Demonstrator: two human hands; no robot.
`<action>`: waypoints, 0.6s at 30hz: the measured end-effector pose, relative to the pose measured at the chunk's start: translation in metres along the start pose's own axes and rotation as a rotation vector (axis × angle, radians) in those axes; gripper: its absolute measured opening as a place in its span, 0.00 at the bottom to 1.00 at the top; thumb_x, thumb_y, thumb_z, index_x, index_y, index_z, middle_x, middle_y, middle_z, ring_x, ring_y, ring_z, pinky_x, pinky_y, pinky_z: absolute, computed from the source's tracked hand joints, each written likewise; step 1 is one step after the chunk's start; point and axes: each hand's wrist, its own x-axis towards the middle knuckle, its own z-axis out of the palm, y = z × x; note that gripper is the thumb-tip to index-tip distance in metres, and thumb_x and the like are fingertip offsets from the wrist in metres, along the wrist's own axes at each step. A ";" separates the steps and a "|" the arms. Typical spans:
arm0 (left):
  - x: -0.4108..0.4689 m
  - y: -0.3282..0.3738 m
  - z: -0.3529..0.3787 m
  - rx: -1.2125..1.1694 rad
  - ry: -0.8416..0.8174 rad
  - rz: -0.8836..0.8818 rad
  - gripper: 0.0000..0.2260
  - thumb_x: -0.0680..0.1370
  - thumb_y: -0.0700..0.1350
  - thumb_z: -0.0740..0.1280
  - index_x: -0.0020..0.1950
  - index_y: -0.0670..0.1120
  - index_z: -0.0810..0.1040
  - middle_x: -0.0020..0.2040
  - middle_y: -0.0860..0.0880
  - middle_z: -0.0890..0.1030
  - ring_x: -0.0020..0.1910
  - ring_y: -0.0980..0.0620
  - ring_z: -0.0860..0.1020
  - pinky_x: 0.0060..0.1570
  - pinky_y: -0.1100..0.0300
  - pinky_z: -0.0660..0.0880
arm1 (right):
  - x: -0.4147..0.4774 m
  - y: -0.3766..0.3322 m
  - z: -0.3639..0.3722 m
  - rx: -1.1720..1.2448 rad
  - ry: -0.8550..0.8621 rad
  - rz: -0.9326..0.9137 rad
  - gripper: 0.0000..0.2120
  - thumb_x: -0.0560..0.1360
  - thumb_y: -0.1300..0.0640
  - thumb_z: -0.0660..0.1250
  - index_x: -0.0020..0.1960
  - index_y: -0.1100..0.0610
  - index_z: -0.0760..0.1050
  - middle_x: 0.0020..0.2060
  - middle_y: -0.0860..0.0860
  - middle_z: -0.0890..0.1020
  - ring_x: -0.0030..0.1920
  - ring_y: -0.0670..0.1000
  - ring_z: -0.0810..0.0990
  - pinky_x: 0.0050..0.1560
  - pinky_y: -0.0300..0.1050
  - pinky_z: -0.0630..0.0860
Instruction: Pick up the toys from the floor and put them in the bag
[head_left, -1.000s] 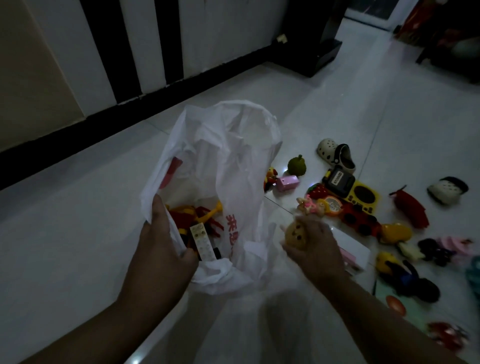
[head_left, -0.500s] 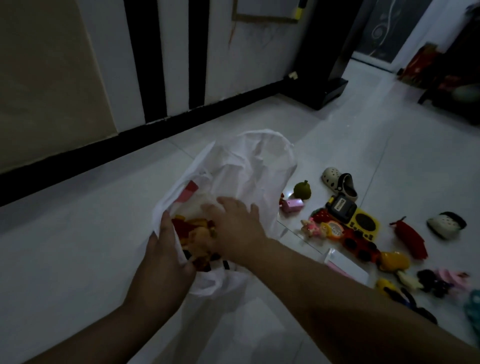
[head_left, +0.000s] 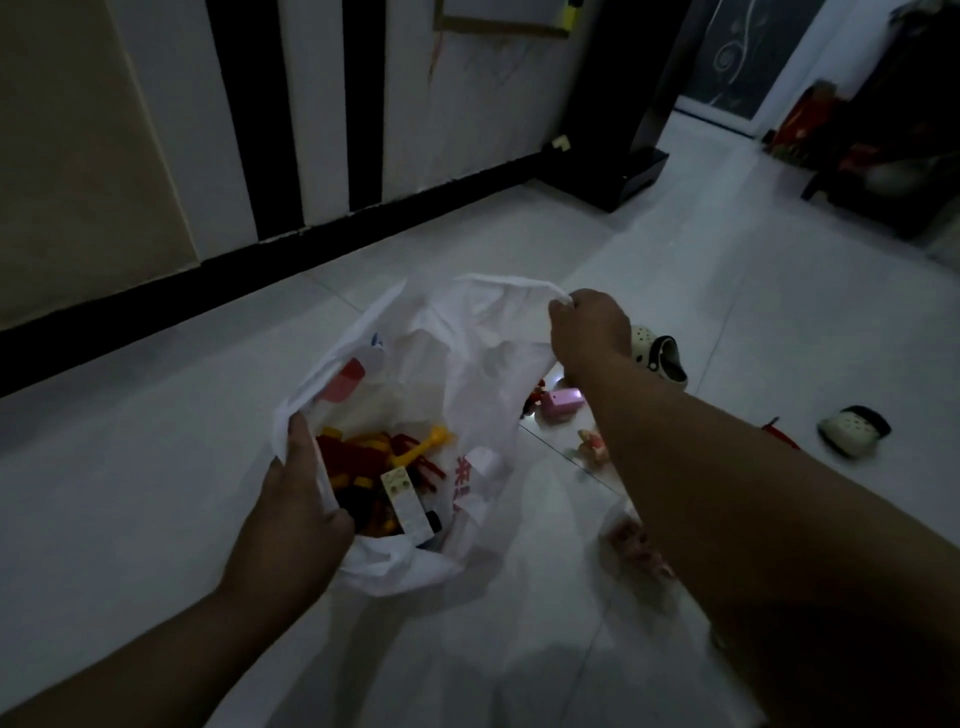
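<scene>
While the pale tiled floor (head_left: 156, 467) fills most of the view, a white wall with black stripes (head_left: 311, 104) and a black skirting runs along it from nine o'clock up to one o'clock. A dark cabinet (head_left: 623, 176) stands on the floor at one o'clock, against that wall.

The white plastic bag (head_left: 467, 364) sits on the tiles at the middle, its mouth held wide. The right forearm crosses from five o'clock towards the centre and covers most of the floor beside the bag, so the loose toys there show only in part.

The left hand (head_left: 296, 514) grips the bag's rim at seven o'clock of the mouth, thumb outside and fingers curled inside. The right hand (head_left: 589, 327) pinches the rim at two o'clock and lifts it.

Inside the bag lies a heap of red and yellow toys (head_left: 374, 467), low against the near wall, with a white block (head_left: 408, 501) on top.

On the floor at three o'clock of the bag:
- a pale clog (head_left: 660, 356) just beyond the right wrist
- a second clog (head_left: 854, 428) well apart, farther out
- a pink box toy (head_left: 561, 402) just beside the bag, its far end hidden by the arm
- a small pink figure (head_left: 592, 444) at four o'clock, half covered by the forearm
</scene>
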 end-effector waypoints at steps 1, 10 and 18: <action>0.003 0.003 0.003 -0.022 -0.004 0.018 0.45 0.74 0.38 0.68 0.77 0.53 0.37 0.65 0.39 0.69 0.48 0.46 0.74 0.32 0.63 0.67 | 0.003 0.005 -0.005 0.025 0.004 0.023 0.13 0.78 0.53 0.57 0.43 0.58 0.76 0.43 0.57 0.81 0.42 0.57 0.76 0.41 0.42 0.68; 0.025 0.050 0.040 -0.192 -0.019 0.208 0.40 0.71 0.35 0.69 0.74 0.56 0.50 0.57 0.46 0.76 0.48 0.47 0.78 0.40 0.54 0.78 | 0.033 0.069 -0.072 0.115 0.086 0.145 0.14 0.73 0.52 0.58 0.50 0.58 0.77 0.50 0.59 0.82 0.51 0.61 0.80 0.55 0.57 0.77; 0.010 0.065 0.065 -0.072 -0.167 0.214 0.45 0.74 0.39 0.67 0.76 0.56 0.37 0.69 0.43 0.67 0.50 0.54 0.70 0.38 0.65 0.68 | -0.034 0.197 -0.037 -0.207 -0.416 0.134 0.25 0.69 0.60 0.70 0.64 0.51 0.70 0.56 0.50 0.78 0.57 0.54 0.77 0.52 0.43 0.74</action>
